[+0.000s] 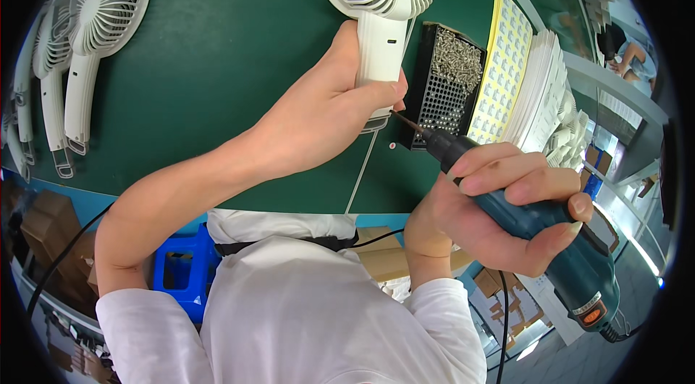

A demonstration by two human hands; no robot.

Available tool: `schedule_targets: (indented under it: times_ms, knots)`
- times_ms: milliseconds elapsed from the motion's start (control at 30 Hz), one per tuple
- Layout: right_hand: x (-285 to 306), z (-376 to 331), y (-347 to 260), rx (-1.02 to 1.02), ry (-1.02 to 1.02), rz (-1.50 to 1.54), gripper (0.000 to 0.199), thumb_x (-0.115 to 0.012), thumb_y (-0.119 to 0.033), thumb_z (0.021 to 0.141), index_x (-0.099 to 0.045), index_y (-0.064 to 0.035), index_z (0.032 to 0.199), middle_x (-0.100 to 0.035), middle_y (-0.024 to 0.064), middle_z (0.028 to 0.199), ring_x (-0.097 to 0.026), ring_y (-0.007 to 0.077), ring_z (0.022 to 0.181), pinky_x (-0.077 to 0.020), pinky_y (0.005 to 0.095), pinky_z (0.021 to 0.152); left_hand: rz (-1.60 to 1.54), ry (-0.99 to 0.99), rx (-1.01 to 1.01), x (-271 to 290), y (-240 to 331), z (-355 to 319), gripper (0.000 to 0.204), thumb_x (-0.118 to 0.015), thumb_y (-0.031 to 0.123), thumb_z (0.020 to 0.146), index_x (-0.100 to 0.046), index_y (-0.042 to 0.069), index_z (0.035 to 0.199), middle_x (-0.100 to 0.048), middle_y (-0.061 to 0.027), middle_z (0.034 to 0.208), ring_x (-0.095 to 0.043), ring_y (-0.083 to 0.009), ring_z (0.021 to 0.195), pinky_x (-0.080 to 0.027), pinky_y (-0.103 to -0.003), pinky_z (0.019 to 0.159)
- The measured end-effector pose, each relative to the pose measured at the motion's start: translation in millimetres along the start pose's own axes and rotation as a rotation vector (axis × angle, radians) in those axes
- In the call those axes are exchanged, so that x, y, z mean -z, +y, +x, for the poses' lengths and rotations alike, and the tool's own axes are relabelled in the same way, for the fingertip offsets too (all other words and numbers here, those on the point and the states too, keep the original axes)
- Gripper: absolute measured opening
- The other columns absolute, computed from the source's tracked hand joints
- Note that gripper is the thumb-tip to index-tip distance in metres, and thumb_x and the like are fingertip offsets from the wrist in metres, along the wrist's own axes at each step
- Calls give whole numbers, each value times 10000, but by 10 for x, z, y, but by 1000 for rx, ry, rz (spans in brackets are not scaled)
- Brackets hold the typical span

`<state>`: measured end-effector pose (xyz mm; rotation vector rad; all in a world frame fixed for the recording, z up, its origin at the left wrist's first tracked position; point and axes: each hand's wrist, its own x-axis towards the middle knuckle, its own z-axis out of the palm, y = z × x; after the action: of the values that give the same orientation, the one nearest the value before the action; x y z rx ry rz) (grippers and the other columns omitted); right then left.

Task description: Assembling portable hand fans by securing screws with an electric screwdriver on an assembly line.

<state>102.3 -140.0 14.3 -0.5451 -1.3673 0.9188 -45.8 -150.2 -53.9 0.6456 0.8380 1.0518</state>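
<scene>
My left hand (329,105) grips the handle of a white handheld fan (380,44), whose round grille points away from me. A small dark port shows on the handle, and a wire loop sticks out at its lower end. In my right hand (517,199) is a teal electric screwdriver (583,268) with a black nose. Its thin bit reaches the lower end of the fan handle, beside my left fingertips; whether it sits in a screw I cannot tell. A black screw tray (413,105) full of small silver screws stands just right of the fan.
Several more white fans (87,51) lie at the left of the green table (217,36). Right of the tray are a yellow-edged sticker sheet (503,58), stacked paper (539,87) and small white parts (568,138). A blue stool (181,268) stands below the table. Another person (637,62) sits at far right.
</scene>
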Motion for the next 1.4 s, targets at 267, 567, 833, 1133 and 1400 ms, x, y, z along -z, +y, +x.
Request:
schedule_targets:
  times_ms: [267, 567, 833, 1133, 1400]
  knots:
    - [5, 42, -60, 19, 49, 1, 338, -410, -362, 966, -504, -61, 1087, -496, 81, 725, -449, 192, 395, -426, 350, 344, -9, -32, 32, 14, 34, 11, 490, -545, 143, 938, -301, 14, 1344, -549, -71, 1004, -576, -137, 913, -477, -314, 827]
    - [402, 388, -68, 94, 299, -4, 267, -410, -343, 979, -524, -110, 1042, -506, 61, 693, -443, 190, 392, -420, 345, 335, -7, 33, 147, -7, 171, -17, 385, -543, 88, 936, -407, 11, 1288, -590, -80, 1012, -623, -178, 926, -504, -342, 866]
    - [845, 429, 68, -160, 409, 253, 197, -364, -286, 1020, -444, -149, 1137, -452, 57, 659, -472, 195, 397, -441, 347, 361, 375, -4, -133, 39, 501, 110, 360, -515, 104, 977, -363, 1, 1285, -635, -147, 1083, -658, -199, 863, -539, -315, 774]
    - [866, 508, -101, -466, 234, 633, 193, -490, -153, 947, -419, -25, 1073, -492, 109, 595, -485, 200, 344, -426, 333, 311, 451, 28, -109, -543, 775, 586, 371, -504, 247, 996, -434, 0, 1264, -665, -144, 984, -634, -133, 723, -530, -268, 640]
    - [960, 514, -203, -632, -289, 956, 240, -636, -95, 823, -480, 18, 966, -508, 89, 528, -486, 146, 329, -406, 259, 322, 936, -707, -377, -1539, 325, 1850, 533, -644, 305, 920, -475, -45, 1285, -616, -62, 788, -540, -90, 626, -409, -245, 565]
